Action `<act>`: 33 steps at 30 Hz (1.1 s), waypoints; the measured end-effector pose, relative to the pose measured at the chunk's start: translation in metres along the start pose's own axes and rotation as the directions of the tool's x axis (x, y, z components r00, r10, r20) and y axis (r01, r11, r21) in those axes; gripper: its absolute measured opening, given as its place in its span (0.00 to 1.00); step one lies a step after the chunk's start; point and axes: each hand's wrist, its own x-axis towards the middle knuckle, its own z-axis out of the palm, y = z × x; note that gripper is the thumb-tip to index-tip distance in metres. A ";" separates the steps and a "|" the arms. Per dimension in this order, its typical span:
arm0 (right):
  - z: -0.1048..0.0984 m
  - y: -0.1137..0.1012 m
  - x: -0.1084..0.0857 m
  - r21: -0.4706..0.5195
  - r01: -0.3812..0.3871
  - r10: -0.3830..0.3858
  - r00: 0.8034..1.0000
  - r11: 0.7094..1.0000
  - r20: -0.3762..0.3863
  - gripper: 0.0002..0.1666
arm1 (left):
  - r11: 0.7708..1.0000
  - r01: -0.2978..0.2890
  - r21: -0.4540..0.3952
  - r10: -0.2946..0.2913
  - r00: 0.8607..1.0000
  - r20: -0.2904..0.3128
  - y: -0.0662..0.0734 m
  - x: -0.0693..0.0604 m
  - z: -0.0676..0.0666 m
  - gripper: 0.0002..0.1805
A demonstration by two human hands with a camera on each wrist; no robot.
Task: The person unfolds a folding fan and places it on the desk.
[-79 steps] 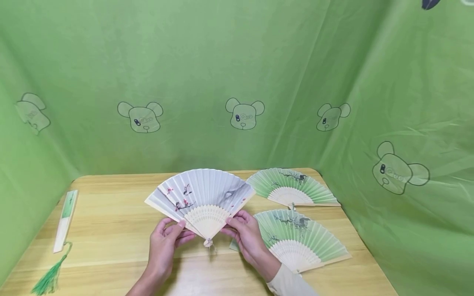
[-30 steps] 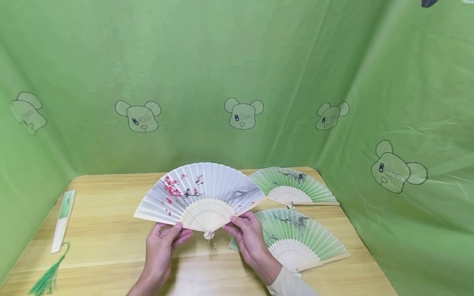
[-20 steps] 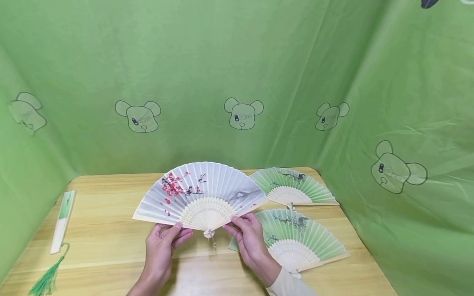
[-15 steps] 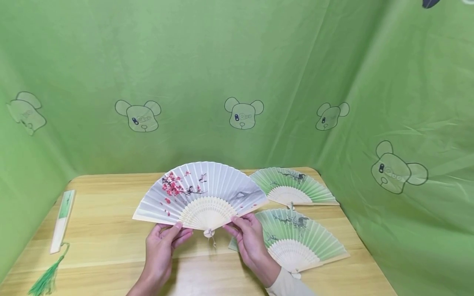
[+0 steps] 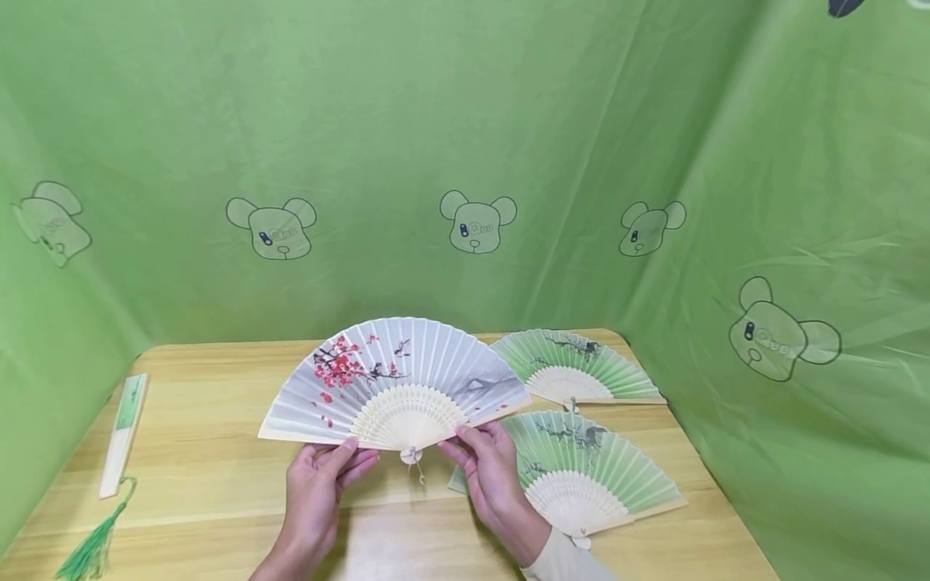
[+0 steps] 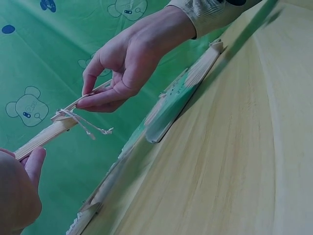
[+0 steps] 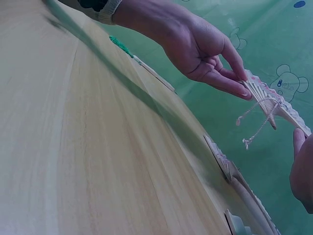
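Observation:
A white and pale grey folding fan [image 5: 425, 347], painted with red blossoms and small birds, is spread wide in the middle of the head view. My left hand [image 5: 312, 492] pinches its left outer rib between thumb and fingers. On the opposite rib, my right hand [image 5: 496, 476] pinches near the pivot. Both wrist views show the fan raised off the table, its knotted cord [image 6: 85, 122] hanging from the pivot. In the right wrist view the left hand [image 7: 200, 49] is at the top and part of the right hand [image 7: 302, 171] at the right edge.
Two spread green fans lie on the table at the right, one farther back [image 5: 625, 375] and one nearer [image 5: 639, 476], partly behind my right hand. A folded fan [image 5: 123, 436] with a green tassel [image 5: 90, 541] lies at the left. Green cloth [image 5: 378, 121] surrounds the wooden table [image 5: 211, 420].
The white fan has spread wider, its left rib swinging down and left with my left hand, and more red blossoms show. The right hand has barely moved; lately the motion is slight.

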 end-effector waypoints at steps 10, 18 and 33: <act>0.003 0.001 -0.001 0.011 0.018 -0.018 1.000 1.000 -0.015 0.17 | 0.999 -0.005 -0.033 0.006 1.000 0.005 0.001 0.000 -0.001 0.21; 0.003 0.002 -0.002 -0.001 0.018 -0.018 1.000 1.000 -0.011 0.26 | 1.000 -0.012 -0.027 0.012 1.000 0.000 -0.001 -0.001 -0.003 0.20; -0.006 -0.005 0.005 -0.021 0.054 -0.055 0.997 0.998 -0.059 0.27 | 0.999 -0.030 -0.039 0.029 0.999 -0.041 0.005 0.003 -0.011 0.20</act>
